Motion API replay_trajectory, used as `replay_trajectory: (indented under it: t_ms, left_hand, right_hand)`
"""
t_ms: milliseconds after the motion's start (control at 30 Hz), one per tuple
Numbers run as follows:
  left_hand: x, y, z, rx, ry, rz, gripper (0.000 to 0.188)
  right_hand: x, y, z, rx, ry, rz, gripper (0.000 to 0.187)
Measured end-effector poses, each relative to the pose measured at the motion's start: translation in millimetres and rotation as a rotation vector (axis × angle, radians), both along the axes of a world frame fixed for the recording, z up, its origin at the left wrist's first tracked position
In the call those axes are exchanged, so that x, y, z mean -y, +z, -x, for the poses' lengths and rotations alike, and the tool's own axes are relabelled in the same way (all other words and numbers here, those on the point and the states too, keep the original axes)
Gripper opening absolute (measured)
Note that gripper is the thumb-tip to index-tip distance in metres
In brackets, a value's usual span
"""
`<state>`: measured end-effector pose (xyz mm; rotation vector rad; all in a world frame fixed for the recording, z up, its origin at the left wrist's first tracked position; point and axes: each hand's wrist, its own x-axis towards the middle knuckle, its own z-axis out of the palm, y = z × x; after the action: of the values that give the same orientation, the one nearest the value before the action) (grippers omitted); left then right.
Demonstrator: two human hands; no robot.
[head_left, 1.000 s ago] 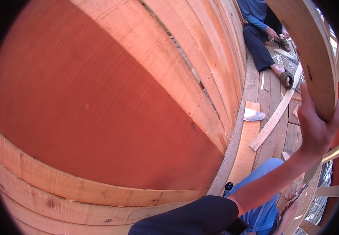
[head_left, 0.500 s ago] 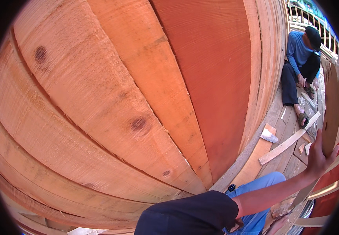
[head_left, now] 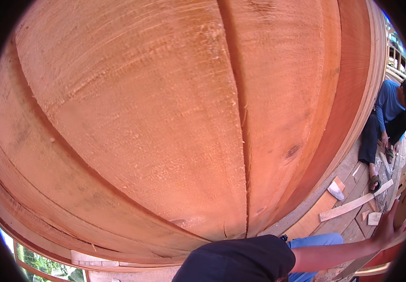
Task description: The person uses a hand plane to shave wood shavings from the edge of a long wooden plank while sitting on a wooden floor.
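Worn on the head, looking through a wide fisheye, facing the plank wall [head_left: 156, 122] from close up, catching plank floor [head_left: 356, 188] farther off rightward.

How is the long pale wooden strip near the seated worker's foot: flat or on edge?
Flat: the wooden strip lies across the floorboards with its broad face up.

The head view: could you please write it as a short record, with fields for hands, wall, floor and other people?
Left hand: around the lower end of a board, near the right edge
Right hand: not in view
Sleeve: dark, on the left arm
Wall: wide wooden planks with visible seams, one plank darker red
Floor: wooden planks, with a long pale strip lying on it
Other person: sitting beside the wall, blue top, dark trousers, dark cap
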<state>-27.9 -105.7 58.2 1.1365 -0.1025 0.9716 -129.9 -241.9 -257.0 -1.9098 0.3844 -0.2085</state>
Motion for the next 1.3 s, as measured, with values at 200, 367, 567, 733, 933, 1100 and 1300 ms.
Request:
replay_trajectory:
  t_ms: [200, 367, 567, 733, 933, 1100, 1300]
  left_hand:
    - [-15.3, 7.1, 19.6, -0.026, -0.094, 0.001, 0.064]
    - [-35.4, 21.8, 41.2, 0.051, -0.105, 0.015, 0.050]
    - [-36.9, 32.2, 53.4, 0.071, -0.113, 0.012, 0.043]
    - [-22.7, 28.3, 51.1, 0.092, -0.089, 0.017, 0.050]
    - [-28.2, 31.7, 70.8, 0.096, -0.056, -0.005, 0.054]
    - [-38.6, 38.9, 76.4, 0.047, -0.141, -0.038, 0.048]
    - [-40.0, 47.5, 51.2, 0.134, -0.048, -0.035, 0.044]
  right_hand:
    - [14.4, -8.6, 6.2, 0.045, 0.015, 0.041, 0.047]
    - [25.1, -20.4, 27.3, 0.043, 0.012, 0.056, 0.046]
    - [29.9, -15.3, 27.5, 0.068, 0.020, 0.068, 0.046]
    - [34.6, -2.1, 16.8, 0.102, 0.018, 0.143, 0.046]
    - [37.0, -7.0, 20.6, 0.116, 0.070, 0.181, 0.046]
    - [55.1, -30.0, 32.6, 0.146, 0.099, 0.247, 0.046]
    - [30.1, -9.0, 49.5, 0.047, -0.005, 0.335, 0.040]
